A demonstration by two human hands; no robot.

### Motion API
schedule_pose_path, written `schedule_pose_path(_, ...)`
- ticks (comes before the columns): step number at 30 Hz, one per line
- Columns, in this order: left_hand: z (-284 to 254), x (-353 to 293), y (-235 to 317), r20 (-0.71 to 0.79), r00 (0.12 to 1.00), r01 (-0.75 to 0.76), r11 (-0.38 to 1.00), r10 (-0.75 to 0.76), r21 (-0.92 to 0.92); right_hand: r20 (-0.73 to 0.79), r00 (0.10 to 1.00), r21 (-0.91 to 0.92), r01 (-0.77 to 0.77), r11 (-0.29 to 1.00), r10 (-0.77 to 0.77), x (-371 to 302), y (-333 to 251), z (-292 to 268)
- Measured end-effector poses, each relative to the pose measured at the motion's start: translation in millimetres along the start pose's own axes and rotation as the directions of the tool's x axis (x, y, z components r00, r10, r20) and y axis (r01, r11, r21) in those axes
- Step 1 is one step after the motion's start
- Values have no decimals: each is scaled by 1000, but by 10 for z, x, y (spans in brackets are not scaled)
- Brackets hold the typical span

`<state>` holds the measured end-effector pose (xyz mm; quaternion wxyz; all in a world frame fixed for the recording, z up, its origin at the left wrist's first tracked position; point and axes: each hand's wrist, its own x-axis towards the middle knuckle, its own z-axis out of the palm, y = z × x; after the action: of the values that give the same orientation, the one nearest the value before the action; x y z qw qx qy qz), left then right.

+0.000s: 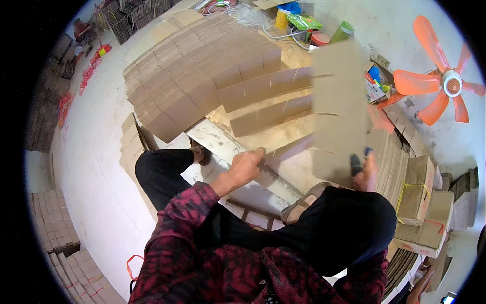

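Observation:
My left hand (245, 167) is closed at the near end of a narrow cardboard strip (291, 148), pinching it between thumb and fingers. On the right, a wide notched cardboard sheet (338, 109) stands upright and slightly blurred. My right hand (365, 169) grips its lower right edge, with dark covers on the fingertips. Two more cardboard strips, a farther one (268, 88) and a nearer one (273, 115), stand on edge beyond my left hand. Left of them sits a long block of tightly packed slotted cardboard (187, 71).
A pale board (217, 139) lies between my feet. An orange fan (450, 83) stands at the right, above strapped cardboard boxes (417, 190) and stacked cardboard (390, 159). Cups and bags (304, 23) lie at the back. Another person (82, 33) sits far left.

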<state>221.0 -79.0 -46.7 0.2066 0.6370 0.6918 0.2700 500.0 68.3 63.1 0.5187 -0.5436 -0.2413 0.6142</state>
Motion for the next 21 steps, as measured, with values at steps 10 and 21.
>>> schedule_pose_path(10,20,28,-17,-26,1000,-10,1000,11,16,933,350,-301,886,353,-85,-27,280,628)
schedule_pose_path(21,-16,89,-37,-99,994,-54,999,53,-1,927,373,-353,905,237,-45,-168,459,839)
